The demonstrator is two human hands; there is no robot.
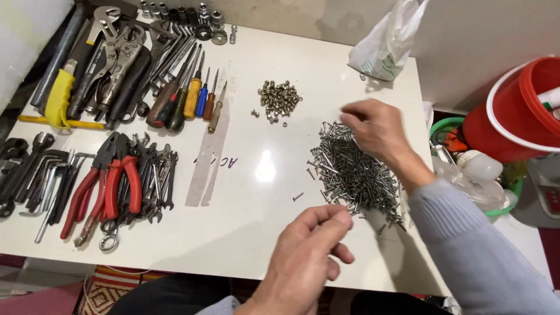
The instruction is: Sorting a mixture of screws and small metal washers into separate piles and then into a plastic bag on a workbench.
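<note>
Between my left thumb and fingertips, pinched narrow at the near edge of the white table [256, 233], I seem to have something tiny, though I cannot tell what; my left hand [306, 256] hides it. Just beyond those fingers sprawls the big pile of dark screws [353, 169], and my right hand [376, 129] is over its far side, fingers curled down and blurred, so I cannot tell whether they've closed on a screw or only brush the heap. One stray screw [298, 196] lies apart to the left of the pile. Further up sits a small cluster of shiny nuts [280, 99], well apart from the screws. Out on the left, red-handled pliers [111, 184] lie among spanners, with screwdrivers [192, 99] above them. A white plastic bag [388, 44] slumps at the far edge; a red bucket [516, 111] stands off the right side. Risks, as I judge them: my grey sleeve [461, 233] hangs right by the pile's right edge, and a careless drag could sweep screws off the table. A loose pinch could drop a small piece.
</note>
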